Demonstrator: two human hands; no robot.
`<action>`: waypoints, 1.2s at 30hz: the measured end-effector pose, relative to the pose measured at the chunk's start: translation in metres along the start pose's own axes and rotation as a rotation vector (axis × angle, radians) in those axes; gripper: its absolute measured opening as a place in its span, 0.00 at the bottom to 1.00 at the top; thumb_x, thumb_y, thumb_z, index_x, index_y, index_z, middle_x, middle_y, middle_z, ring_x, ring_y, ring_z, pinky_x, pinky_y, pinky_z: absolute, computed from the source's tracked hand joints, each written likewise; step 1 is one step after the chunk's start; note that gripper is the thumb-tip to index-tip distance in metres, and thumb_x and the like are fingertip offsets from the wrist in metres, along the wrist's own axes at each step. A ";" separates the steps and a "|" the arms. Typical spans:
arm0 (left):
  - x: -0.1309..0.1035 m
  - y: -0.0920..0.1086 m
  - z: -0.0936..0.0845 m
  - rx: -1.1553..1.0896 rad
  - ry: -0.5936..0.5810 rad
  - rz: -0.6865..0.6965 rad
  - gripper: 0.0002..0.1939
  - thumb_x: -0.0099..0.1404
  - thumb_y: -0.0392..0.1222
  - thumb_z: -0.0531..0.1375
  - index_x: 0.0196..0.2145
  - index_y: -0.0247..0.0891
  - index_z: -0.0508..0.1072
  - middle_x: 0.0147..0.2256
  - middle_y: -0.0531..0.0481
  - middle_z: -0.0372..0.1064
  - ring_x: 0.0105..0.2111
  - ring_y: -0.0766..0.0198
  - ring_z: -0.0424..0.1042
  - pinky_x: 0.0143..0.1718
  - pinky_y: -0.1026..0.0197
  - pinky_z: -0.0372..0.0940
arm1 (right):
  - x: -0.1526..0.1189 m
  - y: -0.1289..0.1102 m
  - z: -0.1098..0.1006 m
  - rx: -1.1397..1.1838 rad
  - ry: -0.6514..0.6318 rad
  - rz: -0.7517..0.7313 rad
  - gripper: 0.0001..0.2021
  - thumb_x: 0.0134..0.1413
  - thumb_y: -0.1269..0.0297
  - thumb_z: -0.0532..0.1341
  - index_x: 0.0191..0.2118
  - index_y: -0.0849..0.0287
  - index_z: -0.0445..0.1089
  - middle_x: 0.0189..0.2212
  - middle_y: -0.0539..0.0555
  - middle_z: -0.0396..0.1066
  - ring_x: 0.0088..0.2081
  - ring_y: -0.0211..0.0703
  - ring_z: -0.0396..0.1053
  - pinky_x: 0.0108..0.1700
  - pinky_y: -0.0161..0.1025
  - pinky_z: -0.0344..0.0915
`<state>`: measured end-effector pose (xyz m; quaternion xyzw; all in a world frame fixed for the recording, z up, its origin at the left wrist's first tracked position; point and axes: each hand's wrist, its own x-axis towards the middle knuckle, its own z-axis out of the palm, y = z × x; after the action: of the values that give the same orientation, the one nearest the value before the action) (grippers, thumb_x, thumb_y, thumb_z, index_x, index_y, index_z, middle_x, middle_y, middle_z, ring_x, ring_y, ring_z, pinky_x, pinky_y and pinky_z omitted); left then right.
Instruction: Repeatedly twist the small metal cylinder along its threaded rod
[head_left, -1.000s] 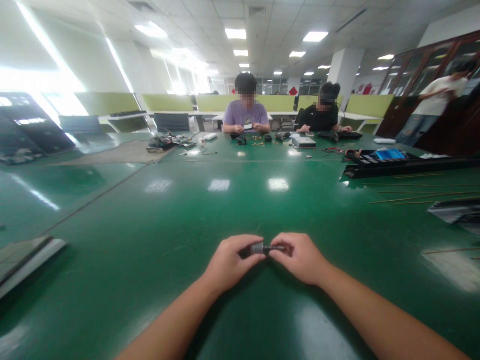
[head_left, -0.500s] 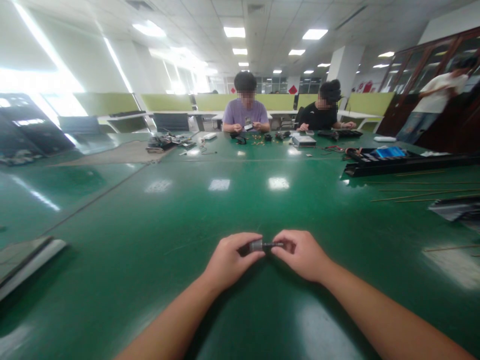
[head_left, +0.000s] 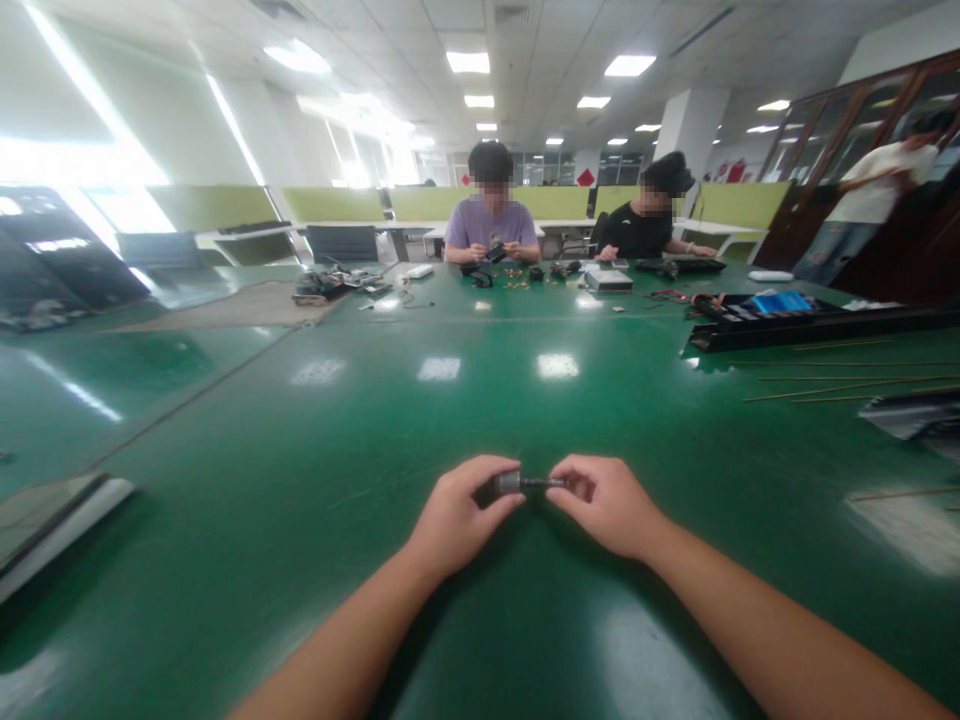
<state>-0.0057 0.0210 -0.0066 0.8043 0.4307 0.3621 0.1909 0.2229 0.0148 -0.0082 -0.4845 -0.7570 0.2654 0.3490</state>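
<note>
My left hand [head_left: 459, 512] is closed round a small grey cylinder [head_left: 509, 483], thumb below and fingers above. From the cylinder's right end a thin dark shaft [head_left: 537, 483] runs level toward my right hand [head_left: 606, 502]. The fingertips of that hand are pinched on the shaft's far end. Whether shaft and cylinder are one piece I cannot tell. Both hands are held low over the green table [head_left: 480, 400], near its front. The left palm hides the cylinder's other end.
Across the table two people sit, one in a purple shirt [head_left: 457, 225], one in black [head_left: 630, 232], among small parts and a white box [head_left: 608, 281]. A black tray [head_left: 720, 335] and thin rods [head_left: 847, 395] lie right. A flat panel [head_left: 64, 530] lies left.
Both hands have risen slightly. The gap between them is a little wider, with more of the dark shaft showing. Across the table, the person in purple has turned the object in their hands.
</note>
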 end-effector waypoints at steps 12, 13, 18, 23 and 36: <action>0.001 -0.002 -0.002 -0.020 0.023 -0.017 0.15 0.62 0.41 0.64 0.47 0.41 0.74 0.45 0.46 0.74 0.45 0.57 0.73 0.51 0.54 0.67 | 0.001 0.004 -0.004 0.004 0.012 0.014 0.06 0.54 0.63 0.63 0.35 0.58 0.76 0.22 0.49 0.72 0.23 0.37 0.65 0.27 0.33 0.59; 0.001 -0.002 -0.002 -0.019 0.019 -0.023 0.14 0.62 0.41 0.64 0.47 0.41 0.74 0.45 0.47 0.74 0.45 0.57 0.73 0.51 0.54 0.67 | 0.001 0.004 -0.005 0.002 0.013 0.013 0.06 0.54 0.64 0.63 0.35 0.58 0.76 0.22 0.49 0.72 0.23 0.37 0.65 0.27 0.33 0.59; 0.005 -0.008 -0.003 0.017 0.105 -0.186 0.14 0.61 0.48 0.64 0.44 0.41 0.75 0.41 0.48 0.75 0.39 0.58 0.74 0.43 0.57 0.69 | 0.002 0.005 -0.006 0.003 0.045 0.031 0.06 0.53 0.63 0.64 0.35 0.58 0.76 0.23 0.49 0.73 0.23 0.37 0.66 0.28 0.33 0.60; 0.011 -0.019 -0.007 -0.220 0.307 -0.405 0.23 0.61 0.53 0.63 0.49 0.35 0.72 0.42 0.44 0.75 0.39 0.58 0.75 0.43 0.57 0.70 | 0.003 0.006 -0.001 0.051 0.017 0.034 0.07 0.54 0.63 0.64 0.36 0.59 0.75 0.24 0.49 0.72 0.24 0.37 0.66 0.28 0.32 0.61; -0.072 -0.018 -0.135 0.169 0.383 -0.774 0.26 0.52 0.57 0.66 0.47 0.43 0.75 0.39 0.49 0.79 0.42 0.51 0.76 0.46 0.53 0.70 | -0.002 -0.002 -0.002 0.040 -0.025 -0.059 0.07 0.54 0.63 0.64 0.37 0.60 0.76 0.26 0.50 0.74 0.26 0.37 0.67 0.30 0.33 0.61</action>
<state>-0.1423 -0.0296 0.0421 0.5150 0.7559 0.3701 0.1626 0.2237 0.0128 -0.0066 -0.4516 -0.7698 0.2759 0.3569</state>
